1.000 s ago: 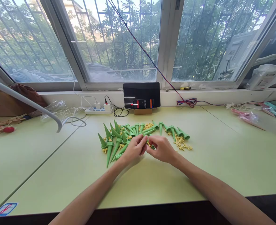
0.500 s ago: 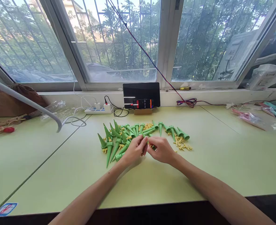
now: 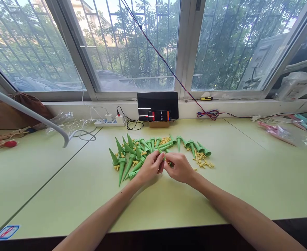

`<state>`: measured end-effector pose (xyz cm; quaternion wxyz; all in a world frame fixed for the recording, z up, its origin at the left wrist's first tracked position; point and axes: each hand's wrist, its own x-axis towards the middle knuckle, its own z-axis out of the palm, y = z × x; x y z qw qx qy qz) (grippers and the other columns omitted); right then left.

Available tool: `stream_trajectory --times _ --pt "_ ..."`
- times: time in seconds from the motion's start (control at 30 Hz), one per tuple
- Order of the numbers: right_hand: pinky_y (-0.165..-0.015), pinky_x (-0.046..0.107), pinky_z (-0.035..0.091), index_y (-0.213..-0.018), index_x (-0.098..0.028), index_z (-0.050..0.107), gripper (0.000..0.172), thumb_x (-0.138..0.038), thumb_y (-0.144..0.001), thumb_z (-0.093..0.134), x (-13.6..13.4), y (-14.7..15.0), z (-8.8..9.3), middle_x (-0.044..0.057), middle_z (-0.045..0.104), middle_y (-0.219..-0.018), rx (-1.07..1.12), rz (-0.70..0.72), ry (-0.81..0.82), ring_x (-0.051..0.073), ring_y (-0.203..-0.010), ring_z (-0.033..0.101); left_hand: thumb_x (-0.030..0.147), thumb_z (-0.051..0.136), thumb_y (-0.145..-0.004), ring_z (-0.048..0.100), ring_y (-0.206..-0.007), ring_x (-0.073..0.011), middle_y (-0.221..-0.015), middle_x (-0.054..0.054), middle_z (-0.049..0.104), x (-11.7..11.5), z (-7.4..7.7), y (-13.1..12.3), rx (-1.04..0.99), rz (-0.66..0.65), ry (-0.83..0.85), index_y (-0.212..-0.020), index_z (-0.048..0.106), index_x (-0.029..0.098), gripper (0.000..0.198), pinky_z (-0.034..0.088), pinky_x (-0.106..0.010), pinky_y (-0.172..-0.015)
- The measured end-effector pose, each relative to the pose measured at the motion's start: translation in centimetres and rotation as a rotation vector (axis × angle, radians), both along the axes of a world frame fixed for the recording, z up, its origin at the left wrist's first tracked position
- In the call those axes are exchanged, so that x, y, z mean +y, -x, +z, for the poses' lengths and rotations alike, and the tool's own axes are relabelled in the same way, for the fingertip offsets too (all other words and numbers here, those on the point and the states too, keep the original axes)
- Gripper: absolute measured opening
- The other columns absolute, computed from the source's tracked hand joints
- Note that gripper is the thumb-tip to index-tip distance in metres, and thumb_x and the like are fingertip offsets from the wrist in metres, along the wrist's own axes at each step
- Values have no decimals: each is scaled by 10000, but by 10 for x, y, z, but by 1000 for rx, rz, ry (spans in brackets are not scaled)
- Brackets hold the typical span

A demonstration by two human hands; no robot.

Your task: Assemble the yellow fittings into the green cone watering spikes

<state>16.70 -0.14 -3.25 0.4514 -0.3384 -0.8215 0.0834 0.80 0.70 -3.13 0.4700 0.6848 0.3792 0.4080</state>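
Note:
A heap of green cone-shaped plastic spikes (image 3: 128,157) lies on the pale green table (image 3: 64,195), mixed with small yellow plastic pieces (image 3: 202,158). My left hand (image 3: 149,167) and my right hand (image 3: 179,167) meet in front of the heap, fingers pinched together. Between them they hold one green spike (image 3: 160,151), its tip pointing up and away, with a small yellow piece at its near end. More green spikes (image 3: 195,146) lie to the right behind my right hand.
A dark tablet (image 3: 157,104) with a phone (image 3: 159,115) leaning on it stands at the window sill. A white power strip (image 3: 109,122) with cables lies to its left. A white curved tube (image 3: 33,116) reaches in from the left. Plastic bags (image 3: 276,130) lie far right.
Both hands stay together on the green spike and shift only slightly. A hand at the far right edge a second ago is gone from view.

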Motion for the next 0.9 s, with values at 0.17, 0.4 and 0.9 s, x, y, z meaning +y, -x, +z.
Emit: stream_trajectory --times 0.17,0.4,0.9 --pt "-534 241 262 -634 -204 370 242 -103 -820 486 -1 1 0 -39 445 -564 7 -17 8 105 -515 345 466 462 -983 455 -457 -84 -537 62 493 1 -2 1 3 -1 0 -721 401 201 377 377 -220 -479" --pt "-533 239 262 -632 -205 341 249 -97 -801 489 0 2 0 -45 418 -562 23 -25 32 102 -512 326 469 452 -983 450 -466 -88 -538 63 492 1 -2 1 18 4 -7 -726 392 206 373 379 -224 -487" --pt "-507 237 239 -639 -211 344 291 -226 -829 563 1 1 1 -72 330 -531 30 -110 186 93 -490 289 489 492 -943 450 -423 -86 -503 61 489 3 1 0 9 72 18 -709 422 202 377 371 -221 -460"
